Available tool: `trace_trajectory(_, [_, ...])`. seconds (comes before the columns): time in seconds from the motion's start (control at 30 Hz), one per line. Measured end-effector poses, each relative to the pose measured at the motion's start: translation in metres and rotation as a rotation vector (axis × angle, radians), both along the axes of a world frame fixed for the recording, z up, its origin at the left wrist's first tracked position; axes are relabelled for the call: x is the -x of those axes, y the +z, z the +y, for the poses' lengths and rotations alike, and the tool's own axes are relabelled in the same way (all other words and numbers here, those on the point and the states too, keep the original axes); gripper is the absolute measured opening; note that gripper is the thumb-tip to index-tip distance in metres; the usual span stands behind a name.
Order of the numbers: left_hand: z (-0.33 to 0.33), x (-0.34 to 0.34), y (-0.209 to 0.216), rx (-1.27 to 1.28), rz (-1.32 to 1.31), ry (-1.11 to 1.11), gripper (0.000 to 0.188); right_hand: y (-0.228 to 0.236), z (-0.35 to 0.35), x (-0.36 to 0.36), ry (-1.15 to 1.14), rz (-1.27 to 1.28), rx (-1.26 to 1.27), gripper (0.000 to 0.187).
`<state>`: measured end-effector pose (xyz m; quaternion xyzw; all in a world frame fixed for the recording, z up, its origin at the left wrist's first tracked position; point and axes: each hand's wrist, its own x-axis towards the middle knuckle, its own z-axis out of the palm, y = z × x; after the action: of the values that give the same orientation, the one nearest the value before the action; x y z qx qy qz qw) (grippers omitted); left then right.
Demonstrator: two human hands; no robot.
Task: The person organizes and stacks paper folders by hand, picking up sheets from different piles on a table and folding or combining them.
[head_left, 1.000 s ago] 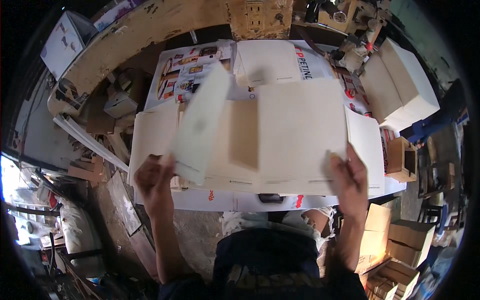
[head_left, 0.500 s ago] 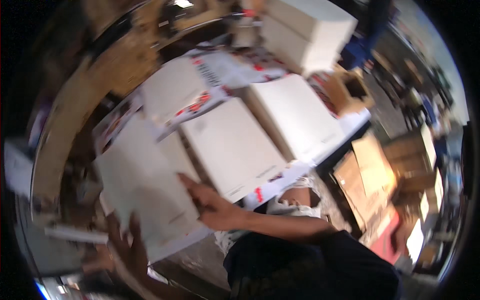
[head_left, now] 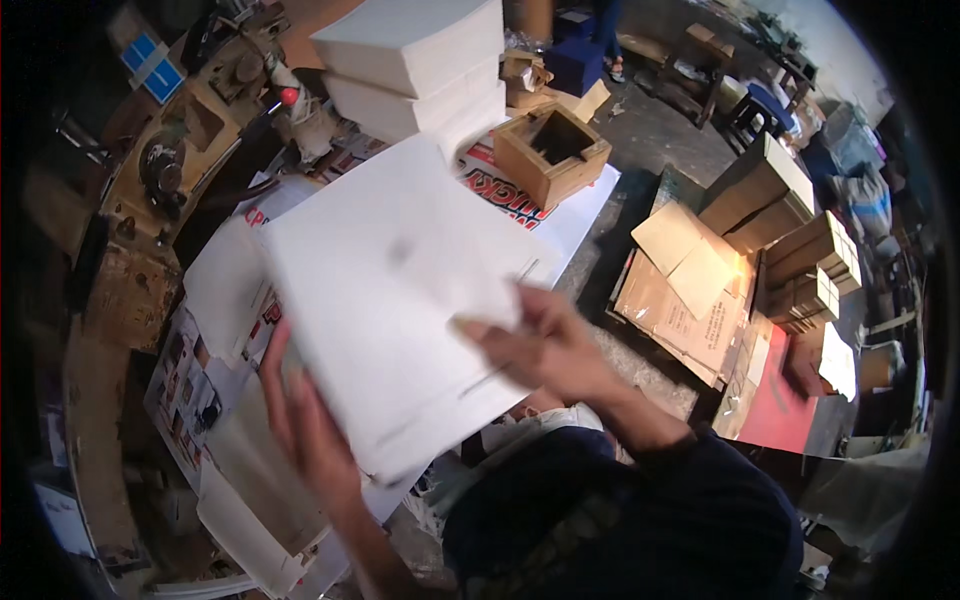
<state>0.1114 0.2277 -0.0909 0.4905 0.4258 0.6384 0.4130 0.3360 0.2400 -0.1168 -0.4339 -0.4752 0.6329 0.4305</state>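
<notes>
A stack of white paper sheets lies tilted in front of me, with small dark print near its near edge. My left hand grips its left edge, fingers stretched along the side. At the right part of the stack, my right hand is bent with thumb and fingertips on the paper; motion blurs it slightly. How thick the held stack is, I cannot tell. More pale sheets rest on the table to its left, and others lie near my left forearm.
Thick white paper blocks are piled at the back. A wooden box with an open top stands beside them on a printed sheet. Flattened cardboard and tied bundles lie to the right. A wooden machine frame borders the left.
My view has swung, so the paper blocks and wooden box now sit further left. A white stack has come between my hands, and my right hand has moved onto its right side.
</notes>
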Motion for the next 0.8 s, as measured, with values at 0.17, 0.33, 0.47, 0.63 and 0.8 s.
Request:
trace_trajectory(0.17, [0.065, -0.092, -0.046, -0.056, 0.687, -0.124, 0.029, 0.007, 0.010, -0.108, -0.750, -0.130, -0.275, 0.036])
trace_trajectory(0.33, [0.086, -0.147, -0.054, -0.089, 1.205, -0.211, 0.025, 0.016, 0.014, -0.165, -0.851, -0.200, -0.486, 0.037])
trace_trajectory(0.47, [0.103, -0.124, -0.056, 0.207, 0.872, -0.479, 0.022, 0.004, 0.015, -0.182, -0.805, -0.236, -0.400, 0.041])
trace_trajectory(0.63, [0.063, -0.089, -0.037, 0.109, 0.436, -0.176, 0.017, -0.018, 0.034, -0.171, -0.530, -0.294, -0.177, 0.057])
trace_trajectory(0.8, [0.013, -0.044, -0.015, 0.154, 0.964, -0.048, 0.047, -0.045, 0.076, -0.128, -0.281, -0.225, -0.057, 0.060])
